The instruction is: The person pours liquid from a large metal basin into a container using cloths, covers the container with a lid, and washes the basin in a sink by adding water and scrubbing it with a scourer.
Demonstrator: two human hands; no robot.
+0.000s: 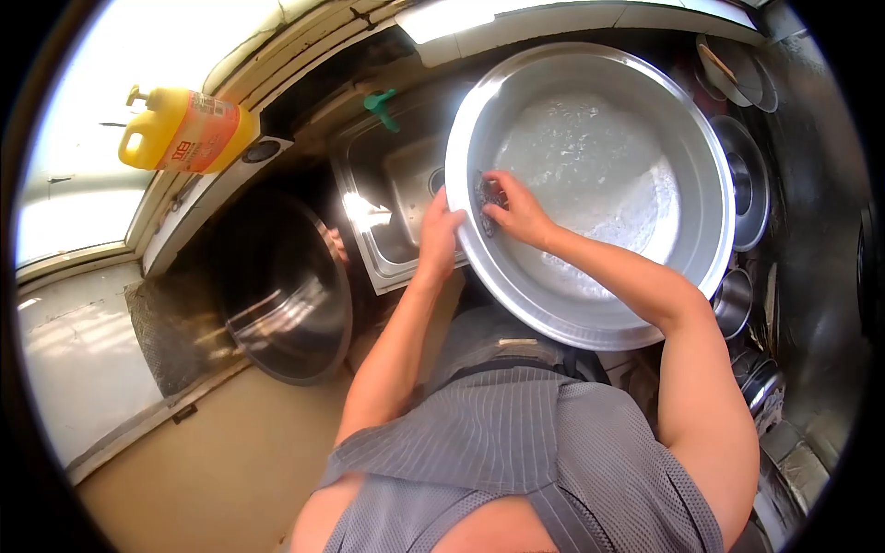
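A large silver metal basin (705,198) is tilted in front of me, with sudsy water (590,138) pooled inside. My left hand (440,237) grips its left rim from outside, thumb over the edge. Inside the basin, my right hand (518,210) presses a dark steel wool scrubber (486,201) against the left inner wall, its fingers bent around the scrubber. Part of the scrubber is hidden by the fingers.
A steel sink (398,180) with a green tap handle (381,109) lies left of the basin. Farther left stands a big dark metal pot (290,286). A yellow pump bottle (184,131) sits on the window ledge. Metal lids (751,184) and a small pot (734,302) are at right.
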